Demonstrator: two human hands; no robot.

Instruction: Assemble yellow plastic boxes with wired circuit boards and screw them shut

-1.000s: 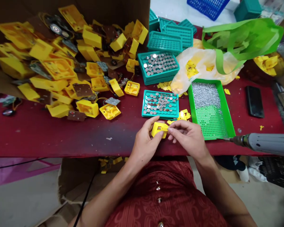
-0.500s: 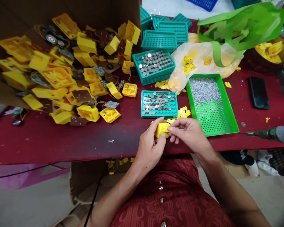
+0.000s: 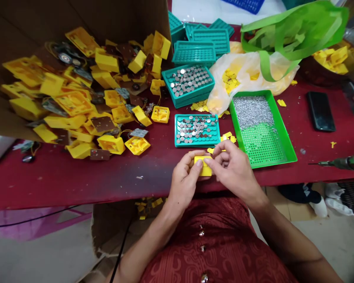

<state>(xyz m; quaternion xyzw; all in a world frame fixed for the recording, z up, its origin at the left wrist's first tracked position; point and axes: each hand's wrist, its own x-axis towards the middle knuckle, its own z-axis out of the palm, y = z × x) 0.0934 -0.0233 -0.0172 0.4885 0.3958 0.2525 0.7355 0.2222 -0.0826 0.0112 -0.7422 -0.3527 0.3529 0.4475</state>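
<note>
A small yellow plastic case (image 3: 205,171) is held just above the front part of the table. My left hand (image 3: 185,177) is closed around its left side, with the thumb lying on its top face. From the right, my right hand (image 3: 234,167) grips the case at its upper right edge, thumb pressed on the top and fingers curled. My fingers cover part of the case, and the small flat cover is hard to make out on it. Just beyond my hands lie loose yellow covers (image 3: 228,137) and a teal tray of button cells (image 3: 197,130).
A heap of yellow cases with wired parts (image 3: 73,102) spills from a cardboard box at left. A green tray of small metal pieces (image 3: 284,151) stands to the right, near an electric screwdriver (image 3: 342,162) and a phone (image 3: 321,111). Teal trays (image 3: 191,100) are stacked behind.
The case has turned so its top face shows more. My right thumb, earlier pinching a small yellow cover at the case's side, now presses on the top. The view has shifted slightly.
</note>
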